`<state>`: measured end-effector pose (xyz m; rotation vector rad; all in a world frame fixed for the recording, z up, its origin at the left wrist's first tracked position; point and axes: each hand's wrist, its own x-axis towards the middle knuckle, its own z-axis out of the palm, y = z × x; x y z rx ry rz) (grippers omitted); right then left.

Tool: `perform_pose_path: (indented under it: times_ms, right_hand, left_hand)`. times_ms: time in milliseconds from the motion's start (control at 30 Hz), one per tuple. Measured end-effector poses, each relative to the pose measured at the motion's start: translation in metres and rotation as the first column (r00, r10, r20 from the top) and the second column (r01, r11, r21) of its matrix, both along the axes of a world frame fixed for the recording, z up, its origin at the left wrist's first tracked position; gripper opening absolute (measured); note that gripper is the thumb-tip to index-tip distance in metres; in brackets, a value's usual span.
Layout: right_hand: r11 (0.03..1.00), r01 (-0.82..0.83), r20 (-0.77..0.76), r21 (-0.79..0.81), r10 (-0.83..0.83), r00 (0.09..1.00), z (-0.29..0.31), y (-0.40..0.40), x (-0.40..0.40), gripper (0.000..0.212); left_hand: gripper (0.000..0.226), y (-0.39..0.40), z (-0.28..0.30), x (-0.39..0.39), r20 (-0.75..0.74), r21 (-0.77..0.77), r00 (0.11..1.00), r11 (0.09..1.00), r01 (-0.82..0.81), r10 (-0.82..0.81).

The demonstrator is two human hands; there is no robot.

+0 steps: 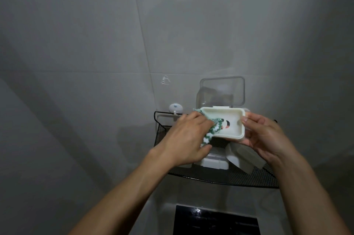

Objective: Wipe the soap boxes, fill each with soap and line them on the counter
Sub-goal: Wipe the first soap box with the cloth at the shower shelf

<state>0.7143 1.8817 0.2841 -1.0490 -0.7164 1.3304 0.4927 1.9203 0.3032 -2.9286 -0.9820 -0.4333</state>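
A cream soap box (232, 119) with a hole in its floor is held up in front of the wall, its clear lid (222, 91) standing open behind it. My right hand (268, 137) grips the box at its right end. My left hand (185, 139) holds a green and white cloth (272, 129) pressed into the box's left side. Below the box, on a black mesh wall shelf (254, 179), lie another white soap box (212, 162) and a white soap bar or box part (247, 158), partly hidden by my hands.
The shelf is fixed to a grey tiled wall (95, 62). A small white round hook or cap (175, 107) sits at the shelf's back left. A dark rectangular panel (216, 221) lies below the shelf.
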Motion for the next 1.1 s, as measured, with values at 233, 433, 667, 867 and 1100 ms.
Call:
perform_pose_path:
  times_ms: [233,433,667,867,1100]
  right_hand:
    - [1.000,-0.020,0.053,-0.013,0.021,0.998,-0.001,0.001,-0.006,0.019]
    - [0.997,-0.066,0.052,-0.047,0.069,0.996,0.006,0.000,-0.015,0.014]
    - [0.990,0.070,0.302,-0.120,-0.031,0.953,0.006,0.000,-0.001,0.010]
    - [0.989,0.006,0.393,-0.148,0.054,0.918,0.003,0.003,0.005,0.011]
    - [0.976,-0.140,0.514,-0.168,0.208,0.832,0.010,0.008,-0.001,0.017]
  left_hand:
    - [0.062,-0.013,0.005,0.003,0.157,-0.324,0.988,0.944,0.056,-0.004]
    - [0.022,-0.018,0.001,0.011,0.458,-0.395,0.864,0.919,-0.015,0.211]
    - [0.024,0.001,-0.002,-0.032,0.722,-0.613,0.366,0.788,-0.057,0.587]
    - [0.026,0.041,0.003,-0.061,0.671,-0.382,0.516,0.845,-0.375,0.532]
    - [0.016,0.061,0.015,-0.055,0.516,-0.533,0.669,0.812,-0.237,0.534]
